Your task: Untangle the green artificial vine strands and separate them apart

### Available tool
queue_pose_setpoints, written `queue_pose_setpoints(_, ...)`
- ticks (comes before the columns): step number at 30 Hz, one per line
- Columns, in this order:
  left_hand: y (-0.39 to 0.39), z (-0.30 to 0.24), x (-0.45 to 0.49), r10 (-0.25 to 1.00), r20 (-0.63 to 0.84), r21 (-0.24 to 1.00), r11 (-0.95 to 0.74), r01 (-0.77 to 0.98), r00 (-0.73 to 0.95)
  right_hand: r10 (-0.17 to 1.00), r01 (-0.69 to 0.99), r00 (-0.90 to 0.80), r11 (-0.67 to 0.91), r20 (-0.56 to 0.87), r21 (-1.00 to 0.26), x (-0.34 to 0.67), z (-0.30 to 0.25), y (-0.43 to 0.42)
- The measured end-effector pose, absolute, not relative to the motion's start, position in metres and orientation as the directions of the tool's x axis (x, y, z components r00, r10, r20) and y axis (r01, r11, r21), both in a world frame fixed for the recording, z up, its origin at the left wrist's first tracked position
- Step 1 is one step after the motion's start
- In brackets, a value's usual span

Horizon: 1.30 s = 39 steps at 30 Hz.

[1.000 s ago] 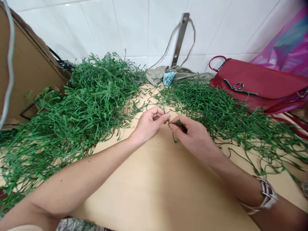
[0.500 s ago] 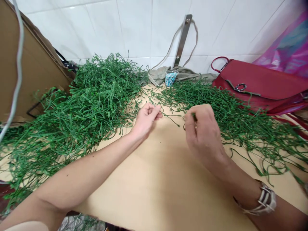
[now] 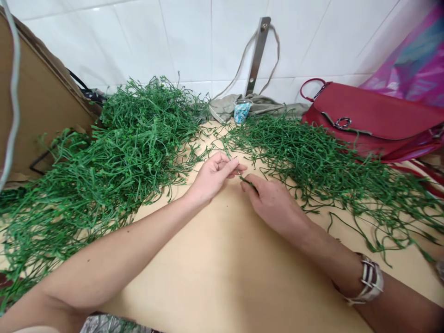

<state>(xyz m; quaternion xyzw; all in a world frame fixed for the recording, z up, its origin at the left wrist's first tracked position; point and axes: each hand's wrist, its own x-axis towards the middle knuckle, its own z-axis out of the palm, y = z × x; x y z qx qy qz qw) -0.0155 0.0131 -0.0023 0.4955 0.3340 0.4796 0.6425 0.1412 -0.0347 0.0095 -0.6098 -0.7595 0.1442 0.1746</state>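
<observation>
Closer now, my right hand (image 3: 274,203) pinches a green stem (image 3: 247,181); my left hand (image 3: 211,178) curls beside it, grip unclear; tugging could snag the tangled pile (image 3: 138,138).

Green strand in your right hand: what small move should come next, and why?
I'd probably close the left hand fingertips onto the free end of the green strand. The right hand seems to pinch it already, and those fingertips lie right beside that end, so a small closing should give a two-handed hold, though the contact is hard to see.
</observation>
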Motion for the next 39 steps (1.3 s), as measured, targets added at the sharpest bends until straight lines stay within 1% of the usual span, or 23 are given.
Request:
queue_pose_setpoints(3,0.016,0.0,-0.016,0.95,-0.039,0.934,0.145,-0.327,0.31,0.928,0.844,-0.34,0.372,0.153,-0.386,0.134,0.009,-0.04)
queue_pose_setpoints(7,0.024,0.003,-0.019,0.972,-0.172,0.882,0.225,-0.414,0.164,0.724,0.644,-0.669,0.677,0.165,-0.358,0.118,0.006,-0.055)
queue_pose_setpoints(8,0.025,0.004,-0.019,0.97,-0.184,0.876,0.234,-0.421,0.157,0.687,0.611,-0.704,0.716,0.182,-0.338,0.116,0.007,-0.057)
queue_pose_setpoints(10,0.024,0.003,-0.019,0.972,-0.141,0.893,0.207,-0.399,0.188,0.696,0.64,-0.673,0.717,0.25,-0.277,0.118,0.012,-0.057)
queue_pose_setpoints(12,0.02,0.001,-0.018,0.972,-0.06,0.921,0.141,-0.362,0.226,0.758,0.748,-0.556,0.635,0.341,-0.19,0.131,0.021,-0.05)
queue_pose_setpoints(13,0.019,0.0,-0.017,0.97,-0.026,0.932,0.111,-0.346,0.24,0.791,0.82,-0.468,0.554,0.395,-0.139,0.141,0.026,-0.045)
queue_pose_setpoints(14,0.017,-0.001,-0.017,0.968,0.002,0.938,0.085,-0.336,0.25,0.819,0.893,-0.365,0.443,0.443,-0.083,0.153,0.031,-0.04)
queue_pose_setpoints(16,0.015,-0.003,-0.016,0.965,0.043,0.942,0.047,-0.331,0.257,0.819,0.992,-0.114,0.129,0.563,0.013,0.178,0.039,-0.031)
queue_pose_setpoints(17,0.015,-0.004,-0.015,0.965,0.058,0.943,0.032,-0.332,0.256,0.795,1.0,-0.011,-0.007,0.606,0.028,0.19,0.041,-0.028)
queue_pose_setpoints(18,0.015,-0.004,-0.015,0.964,0.07,0.943,0.02,-0.333,0.256,0.773,0.995,0.062,-0.1,0.631,0.024,0.199,0.041,-0.025)
queue_pose_setpoints(19,0.015,-0.004,-0.015,0.963,0.08,0.943,0.011,-0.334,0.256,0.755,0.988,0.112,-0.153,0.646,0.007,0.206,0.04,-0.023)
queue_pose_setpoints(20,0.015,-0.004,-0.015,0.963,0.088,0.943,0.003,-0.334,0.256,0.743,0.986,0.136,-0.163,0.655,-0.019,0.209,0.037,-0.021)
queue_pose_setpoints(21,0.015,-0.004,-0.016,0.961,0.096,0.943,-0.005,-0.334,0.258,0.74,0.99,0.133,-0.13,0.659,-0.054,0.21,0.033,-0.019)
queue_pose_setpoints(23,0.014,-0.003,-0.016,0.958,0.118,0.942,-0.024,-0.335,0.263,0.749,0.984,0.079,0.047,0.658,-0.173,0.204,0.023,-0.015)
queue_pose_setpoints(24,0.014,-0.002,-0.016,0.956,0.13,0.942,-0.035,-0.335,0.264,0.769,0.948,0.058,0.159,0.637,-0.277,0.198,0.017,-0.014)
queue_pose_setpoints(25,0.013,-0.001,-0.016,0.953,0.139,0.942,-0.044,-0.332,0.268,0.803,0.876,0.052,0.249,0.593,-0.414,0.191,0.012,-0.012)
queue_pose_setpoints(26,0.012,-0.001,-0.016,0.951,0.146,0.944,-0.051,-0.326,0.273,0.851,0.771,0.055,0.296,0.522,-0.564,0.185,0.008,-0.011)
queue_pose_setpoints(27,0.011,0.0,-0.015,0.948,0.151,0.946,-0.057,-0.319,0.279,0.899,0.648,0.065,0.293,0.434,-0.703,0.179,0.004,-0.011)
queue_pose_setpoints(28,0.011,0.001,-0.015,0.946,0.156,0.948,-0.062,-0.311,0.285,0.938,0.529,0.066,0.257,0.341,-0.809,0.174,0.001,-0.011)
queue_pose_setpoints(29,0.01,0.002,-0.015,0.943,0.16,0.951,-0.067,-0.303,0.292,0.964,0.432,0.046,0.216,0.261,-0.876,0.17,0.0,-0.011)
queue_pose_setpoints(31,0.01,0.002,-0.015,0.939,0.167,0.952,-0.074,-0.297,0.301,0.983,0.32,-0.027,0.178,0.179,-0.931,0.165,-0.001,-0.012)
queue_pose_setpoints(33,0.011,0.002,-0.015,0.937,0.172,0.951,-0.077,-0.299,0.303,0.983,0.274,-0.084,0.178,0.161,-0.945,0.165,0.002,-0.014)
queue_pose_setpoints(39,0.011,0.003,-0.017,0.957,0.164,0.963,-0.103,-0.249,0.239,0.984,0.173,-0.086,0.171,0.158,-0.97,0.167,0.005,-0.015)
